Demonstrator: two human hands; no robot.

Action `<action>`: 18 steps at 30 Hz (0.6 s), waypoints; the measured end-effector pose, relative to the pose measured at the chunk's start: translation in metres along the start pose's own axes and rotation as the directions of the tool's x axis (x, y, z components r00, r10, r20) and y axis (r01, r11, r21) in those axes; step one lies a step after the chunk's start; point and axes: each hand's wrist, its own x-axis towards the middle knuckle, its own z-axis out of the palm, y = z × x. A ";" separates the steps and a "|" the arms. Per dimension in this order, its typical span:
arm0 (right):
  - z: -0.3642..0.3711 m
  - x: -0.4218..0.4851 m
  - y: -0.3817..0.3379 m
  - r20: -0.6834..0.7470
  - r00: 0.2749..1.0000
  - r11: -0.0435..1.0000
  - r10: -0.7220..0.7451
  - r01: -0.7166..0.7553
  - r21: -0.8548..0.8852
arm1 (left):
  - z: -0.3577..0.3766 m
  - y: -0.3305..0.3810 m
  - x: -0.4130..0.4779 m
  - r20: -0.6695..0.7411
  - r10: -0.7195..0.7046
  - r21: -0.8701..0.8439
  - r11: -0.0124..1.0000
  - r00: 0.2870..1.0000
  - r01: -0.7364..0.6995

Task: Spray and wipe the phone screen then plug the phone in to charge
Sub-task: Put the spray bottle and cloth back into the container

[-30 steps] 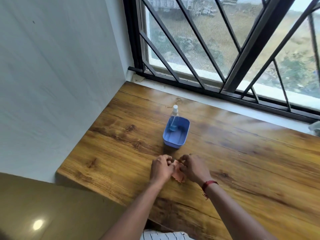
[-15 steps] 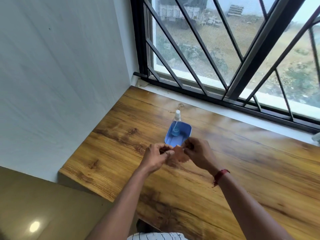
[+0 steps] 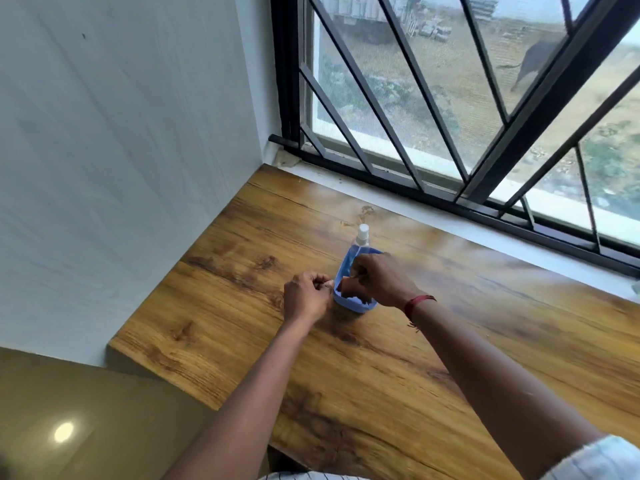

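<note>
Cloth (image 3: pixel 350 289) clamped in right hand (image 3: pixel 384 280) grip over blue tray (image 3: pixel 358 307); left hand (image 3: pixel 304 297) curled beside, grip unclear.

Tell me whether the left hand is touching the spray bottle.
Apart. The head view shows the left hand at the near corner of the blue tray, while the spray bottle stands at its far end, clearly separated.

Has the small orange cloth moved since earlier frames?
Yes: the right hand carried the orange cloth away from the person, into or over the blue plastic tub.
</note>
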 end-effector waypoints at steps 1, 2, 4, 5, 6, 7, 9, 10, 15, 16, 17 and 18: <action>0.000 0.004 0.001 0.023 1.000 1.000 0.001 -0.001 -0.015 | 0.000 -0.001 0.000 0.005 0.004 -0.004 1.000 1.000 -0.004; 0.000 0.008 0.002 0.046 0.999 1.000 0.012 -0.011 -0.021 | 0.001 -0.001 0.001 0.007 0.004 -0.007 1.000 1.000 -0.004; 0.001 0.015 0.005 0.084 0.995 0.999 0.044 -0.042 -0.026 | 0.001 -0.002 0.002 0.011 -0.002 -0.004 1.000 1.000 0.002; 0.002 0.018 0.005 0.093 0.994 0.998 0.052 -0.048 -0.045 | 0.001 -0.003 0.003 0.011 -0.008 0.000 1.000 1.000 0.008; 0.004 0.020 0.005 0.089 0.995 0.996 0.053 -0.046 -0.078 | 0.002 -0.003 0.003 0.011 -0.013 0.002 1.000 1.000 0.013; 0.006 0.021 0.004 0.083 0.995 0.991 0.056 -0.046 -0.125 | 0.002 -0.002 0.003 0.012 -0.018 0.005 1.000 1.000 0.018; 0.010 0.022 0.001 0.064 0.996 0.970 0.056 -0.040 -0.241 | 0.004 -0.001 0.003 0.019 -0.015 0.024 1.000 1.000 0.015; 0.012 0.021 -0.001 0.054 0.997 0.959 0.062 -0.045 -0.280 | 0.004 -0.001 0.004 0.020 -0.009 0.036 0.999 1.000 0.009; 0.020 0.010 -0.003 -0.001 1.000 0.902 0.031 -0.028 -0.431 | 0.006 -0.001 0.007 0.032 0.005 0.056 0.998 0.999 -0.007; 0.022 0.009 -0.002 0.004 1.000 0.900 0.016 -0.013 -0.435 | 0.006 -0.002 0.007 0.035 0.004 0.052 0.999 0.999 -0.005; 0.024 0.009 0.000 0.022 1.000 0.915 0.021 -0.010 -0.404 | 0.006 -0.001 0.008 0.037 0.005 0.051 0.999 0.999 -0.007; 0.026 0.011 0.002 0.049 0.998 0.933 0.029 -0.009 -0.359 | 0.006 -0.001 0.008 0.036 0.009 0.053 0.999 0.999 -0.011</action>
